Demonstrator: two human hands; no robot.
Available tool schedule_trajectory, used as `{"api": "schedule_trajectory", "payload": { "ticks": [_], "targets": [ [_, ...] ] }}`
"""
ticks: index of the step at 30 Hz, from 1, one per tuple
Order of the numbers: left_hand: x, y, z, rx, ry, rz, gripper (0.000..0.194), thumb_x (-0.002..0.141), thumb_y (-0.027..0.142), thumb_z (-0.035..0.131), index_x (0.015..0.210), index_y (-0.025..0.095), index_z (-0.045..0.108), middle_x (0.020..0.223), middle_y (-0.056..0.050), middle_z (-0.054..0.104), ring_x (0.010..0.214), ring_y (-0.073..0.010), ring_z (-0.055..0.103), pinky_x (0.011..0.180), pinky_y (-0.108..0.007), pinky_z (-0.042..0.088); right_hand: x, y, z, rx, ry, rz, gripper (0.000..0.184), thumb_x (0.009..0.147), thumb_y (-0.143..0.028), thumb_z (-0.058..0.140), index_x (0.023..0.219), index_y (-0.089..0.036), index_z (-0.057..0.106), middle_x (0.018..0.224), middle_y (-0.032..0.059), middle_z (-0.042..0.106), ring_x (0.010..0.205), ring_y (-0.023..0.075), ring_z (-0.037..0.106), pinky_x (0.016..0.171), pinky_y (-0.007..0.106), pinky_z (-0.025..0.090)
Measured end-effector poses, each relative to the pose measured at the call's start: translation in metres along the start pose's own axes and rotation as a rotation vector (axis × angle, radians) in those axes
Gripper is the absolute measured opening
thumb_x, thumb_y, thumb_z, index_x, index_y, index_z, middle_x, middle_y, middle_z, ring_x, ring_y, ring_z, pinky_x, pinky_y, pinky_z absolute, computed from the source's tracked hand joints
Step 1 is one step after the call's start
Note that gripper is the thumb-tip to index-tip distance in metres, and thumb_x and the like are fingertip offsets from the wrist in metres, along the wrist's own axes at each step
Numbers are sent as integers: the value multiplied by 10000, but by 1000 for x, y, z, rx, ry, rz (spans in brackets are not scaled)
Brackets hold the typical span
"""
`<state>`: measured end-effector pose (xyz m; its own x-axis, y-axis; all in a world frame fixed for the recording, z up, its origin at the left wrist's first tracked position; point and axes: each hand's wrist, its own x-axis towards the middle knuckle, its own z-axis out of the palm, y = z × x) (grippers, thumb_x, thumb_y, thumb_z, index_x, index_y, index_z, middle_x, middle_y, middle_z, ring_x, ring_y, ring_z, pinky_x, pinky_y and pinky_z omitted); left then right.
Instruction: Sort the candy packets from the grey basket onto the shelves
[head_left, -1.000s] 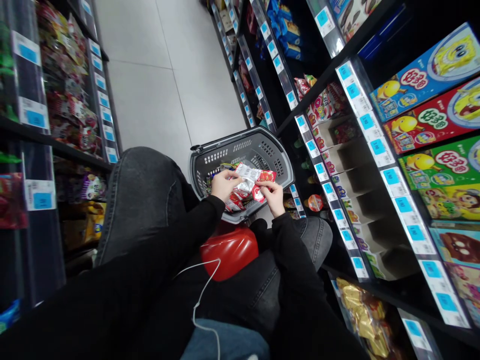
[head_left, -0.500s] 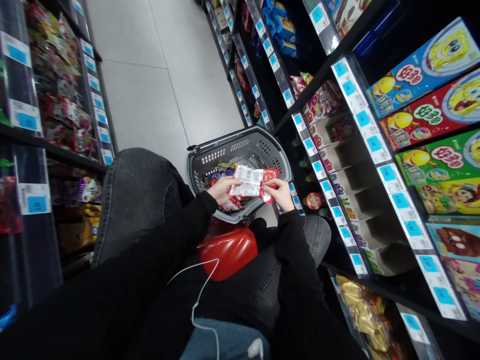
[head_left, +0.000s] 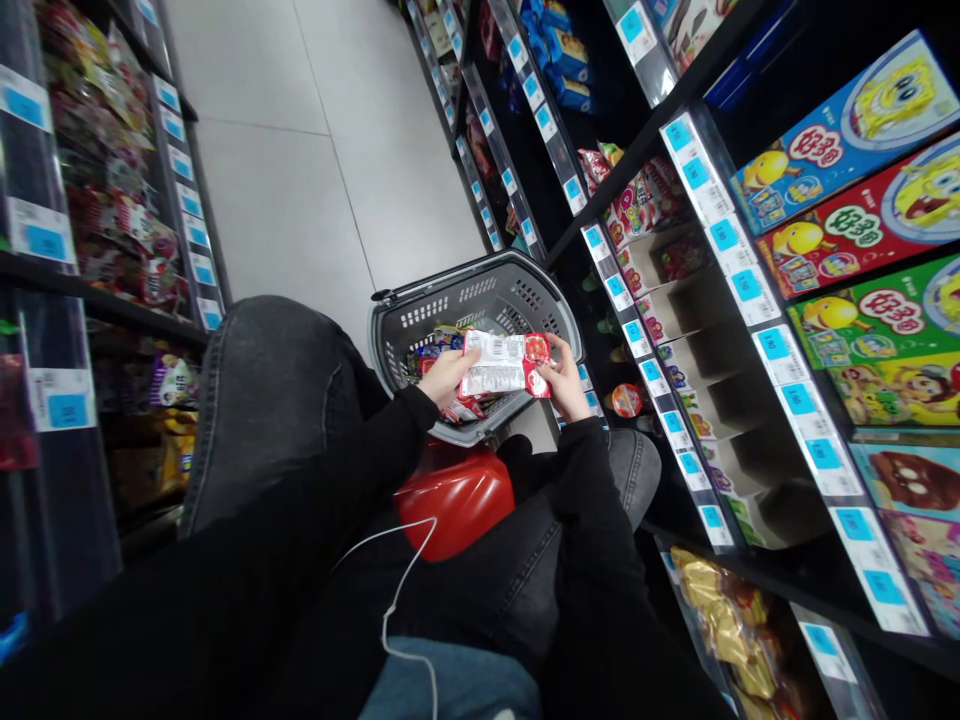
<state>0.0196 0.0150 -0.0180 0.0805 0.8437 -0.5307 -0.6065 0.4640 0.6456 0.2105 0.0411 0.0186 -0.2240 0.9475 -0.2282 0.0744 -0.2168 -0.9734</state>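
My left hand (head_left: 444,376) and my right hand (head_left: 561,377) both grip a red and white snack packet (head_left: 504,364), one at each end, held flat above a grey shopping basket (head_left: 480,300). The basket stands on the floor in front of my knees and holds several more packets (head_left: 435,350). Both arms wear black sleeves. I am crouched low, with dark jeans (head_left: 277,390) on my raised left knee.
Black shelves with blue price tags (head_left: 724,235) run along the right, holding cartoon boxes (head_left: 847,150) and open cardboard trays (head_left: 690,310). A second shelf of snack bags (head_left: 120,200) lines the left. A red round thing (head_left: 457,500) lies in my lap. Grey floor tiles (head_left: 300,150) stretch ahead.
The packet has been lifted slightly and squared up between my hands; my right hand has moved up and right to grip its red end more firmly.
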Motion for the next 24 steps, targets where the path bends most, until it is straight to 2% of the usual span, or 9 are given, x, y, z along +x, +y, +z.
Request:
{"api": "schedule_trajectory", "payload": {
  "ticks": [3,6,8,11,16,21,24],
  "targets": [
    [0,0,0,-18,-37,-30,277,800,315,631,893,55,656,856,-168,723,804,-271,700,755,-437,569,1,0,-2,7,25,-10,713,625,-414,678,1256,-238,398,1068,61,633,828,189,630,736,320,520],
    [-2,1,0,-24,-77,-61,303,839,335,580,956,64,649,872,-171,720,754,-280,699,693,-470,577,2,4,-4,9,40,-20,563,667,-481,636,1148,-222,502,1087,60,630,906,207,624,783,328,519],
    [-3,2,0,-25,-86,-78,321,859,345,549,1003,73,637,883,-171,720,732,-280,697,671,-483,577,3,7,-5,5,53,-11,456,704,-524,596,1031,-208,563,1036,62,644,886,206,620,764,323,518],
    [-4,3,0,-45,-87,-61,322,868,324,539,1069,84,614,921,-173,717,760,-274,698,689,-484,578,5,10,-7,-33,69,-6,405,705,-560,598,878,-194,595,886,56,658,774,188,604,706,309,507],
    [-6,3,-2,-29,-165,-35,314,768,198,652,1062,94,619,968,-160,715,799,-270,694,716,-465,581,6,9,-9,-67,53,-20,370,652,-523,658,814,-195,602,795,31,651,664,152,563,640,280,481],
    [-6,0,-3,-41,-211,-70,318,751,163,640,1058,81,627,1019,-173,703,884,-287,681,784,-483,558,5,7,-10,-63,67,-51,274,682,-426,648,813,-189,607,769,26,649,665,152,564,643,277,474],
    [-4,1,-5,-82,-247,-73,316,743,148,620,1054,90,631,1022,-165,705,946,-299,666,862,-517,516,4,3,-10,-128,93,-88,270,707,-426,630,828,-186,607,786,31,652,700,160,571,676,285,480]
  ]
}}
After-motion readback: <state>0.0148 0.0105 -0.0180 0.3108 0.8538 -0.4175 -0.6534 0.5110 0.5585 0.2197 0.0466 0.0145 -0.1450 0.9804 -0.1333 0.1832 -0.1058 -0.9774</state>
